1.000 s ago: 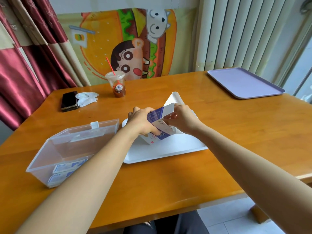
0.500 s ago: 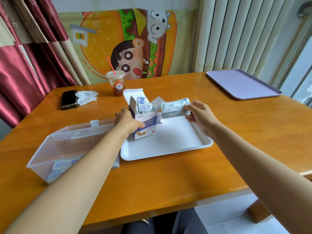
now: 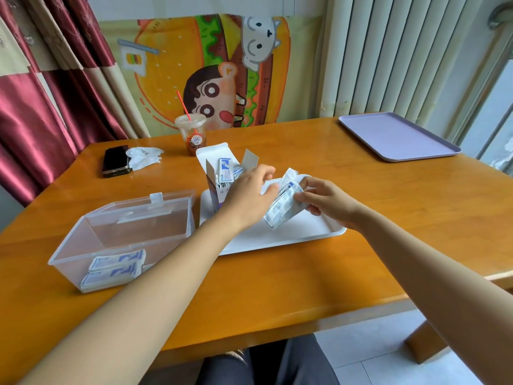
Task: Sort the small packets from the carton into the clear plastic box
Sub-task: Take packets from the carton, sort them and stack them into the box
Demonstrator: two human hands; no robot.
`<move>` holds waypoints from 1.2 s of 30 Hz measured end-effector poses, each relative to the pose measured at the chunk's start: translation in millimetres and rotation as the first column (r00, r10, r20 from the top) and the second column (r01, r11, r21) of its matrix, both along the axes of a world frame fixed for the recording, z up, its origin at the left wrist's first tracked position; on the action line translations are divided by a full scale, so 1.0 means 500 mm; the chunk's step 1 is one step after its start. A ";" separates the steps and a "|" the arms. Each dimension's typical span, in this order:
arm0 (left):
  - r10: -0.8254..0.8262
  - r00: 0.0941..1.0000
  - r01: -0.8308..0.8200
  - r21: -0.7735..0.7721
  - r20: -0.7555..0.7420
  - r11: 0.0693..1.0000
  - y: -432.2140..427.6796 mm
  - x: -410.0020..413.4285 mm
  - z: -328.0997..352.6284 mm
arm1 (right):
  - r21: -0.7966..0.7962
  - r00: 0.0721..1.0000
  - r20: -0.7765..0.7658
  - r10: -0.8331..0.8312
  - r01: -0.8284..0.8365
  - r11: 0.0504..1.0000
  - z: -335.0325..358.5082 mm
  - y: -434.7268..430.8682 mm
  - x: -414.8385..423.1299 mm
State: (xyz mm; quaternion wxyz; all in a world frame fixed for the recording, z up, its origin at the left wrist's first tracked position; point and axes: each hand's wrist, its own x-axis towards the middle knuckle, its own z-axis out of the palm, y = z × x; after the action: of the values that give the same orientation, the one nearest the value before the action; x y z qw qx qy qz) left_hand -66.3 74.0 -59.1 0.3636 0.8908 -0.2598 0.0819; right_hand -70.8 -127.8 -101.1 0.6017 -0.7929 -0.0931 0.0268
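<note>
Fingers (image 3: 305, 196) of your right hand (image 3: 329, 204) pinch a bundle of small packets (image 3: 280, 213) near its upper end, so it hangs tilted over the white tray (image 3: 305, 233). Your left hand (image 3: 247, 198) reaches across to the same bundle with loose, nearly straight fingers that grasp nothing. I cannot tell whether their tips touch the wrapping.

Nearest you on the left, the clear plastic box (image 3: 66, 247) sits on the desk (image 3: 277, 287) with its lid (image 3: 144, 212) tipped back. Two flat stacks of packets (image 3: 113, 269) lie at its near end. Just beyond, close against the box's right wall, the white tray carries the carton (image 3: 212, 158), which stands upright with its flaps open and more packets (image 3: 225, 173) poking out of the top. Farther back stand a drink cup (image 3: 193, 134) and a phone (image 3: 115, 162) with a crumpled tissue (image 3: 144, 157) beside it. A lilac tray (image 3: 397, 137) lies at the far right.

You are mid-sort, I judge: one bundle is out of the carton and not yet in the box, and the carton is far from emptied. Next you need to carry the bundle leftward over the box's wall and lay it flat beside the two stacks, perhaps squaring it with both hands first. Mind your left forearm, which passes over the box's near right corner.
</note>
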 end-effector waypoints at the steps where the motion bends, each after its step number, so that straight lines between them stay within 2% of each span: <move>1: 0.007 0.991 -0.001 0.046 -0.133 0.999 -0.011 0.003 -0.010 | -0.017 0.999 0.014 0.042 -0.042 0.999 0.003 -0.001 -0.002; 3: 0.012 0.944 0.019 0.091 -0.331 0.996 -0.024 0.010 -0.027 | -0.054 0.995 0.041 0.092 -0.090 0.994 0.010 -0.004 -0.004; 4: -0.018 0.909 0.047 0.060 -0.416 0.997 -0.029 0.015 -0.035 | -0.078 0.994 0.055 0.095 -0.091 0.993 0.013 -0.007 -0.005; 7: -0.131 0.788 0.025 -0.182 -0.602 0.983 -0.033 0.026 -0.055 | -0.065 0.997 0.068 0.028 -0.024 0.998 0.010 -0.005 -0.004; 10: -0.144 0.789 -0.065 -0.314 -0.598 0.947 -0.041 0.026 -0.071 | 0.116 0.995 -0.031 -0.096 0.099 0.988 -0.005 0.008 -0.001; 13: -0.101 0.792 -0.187 -0.396 -0.602 0.899 -0.049 0.028 -0.087 | 0.125 0.979 -0.179 -0.099 0.123 0.984 -0.024 0.026 0.005; 16: -0.153 0.698 -0.290 -0.471 -0.700 0.833 -0.049 0.027 -0.098 | 0.169 0.970 -0.222 -0.096 0.135 0.976 -0.035 0.034 0.015; 18: -0.255 0.613 -0.346 -0.544 -0.748 0.764 -0.045 0.027 -0.098 | 0.212 0.969 -0.208 -0.137 0.181 0.960 -0.037 0.033 0.019; 20: -0.308 0.579 -0.375 -0.582 -0.755 0.722 -0.042 0.028 -0.099 | 0.236 0.970 -0.192 -0.146 0.190 0.953 -0.037 0.037 0.020; 22: -0.266 0.603 -0.389 -0.569 -0.752 0.725 -0.047 0.032 -0.107 | 0.230 0.976 -0.167 -0.137 0.173 0.958 -0.041 0.049 0.019; 25: -0.144 0.656 -0.419 -0.516 -0.741 0.747 -0.055 0.033 -0.120 | 0.090 0.988 -0.104 -0.116 0.125 0.988 -0.043 0.069 0.011; 27: -0.159 0.647 -0.432 -0.530 -0.746 0.730 -0.056 0.033 -0.123 | 0.079 0.989 -0.072 -0.130 0.136 0.988 -0.044 0.068 0.011; 31: -0.291 0.575 -0.478 -0.603 -0.765 0.639 -0.055 0.032 -0.115 | 0.139 0.975 -0.084 -0.207 0.218 0.966 -0.043 0.056 0.014; 36: -0.182 0.626 -0.513 -0.577 -0.758 0.636 -0.059 0.034 -0.120 | 0.029 0.978 -0.019 -0.207 0.208 0.978 -0.048 0.082 0.010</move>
State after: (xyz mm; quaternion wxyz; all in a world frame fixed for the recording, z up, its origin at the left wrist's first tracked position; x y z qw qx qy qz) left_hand -49.5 44.4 -119.2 0.7607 0.6243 0.0704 -0.1632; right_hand -65.6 -86.6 -125.1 0.6140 -0.7886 -0.0055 -0.0311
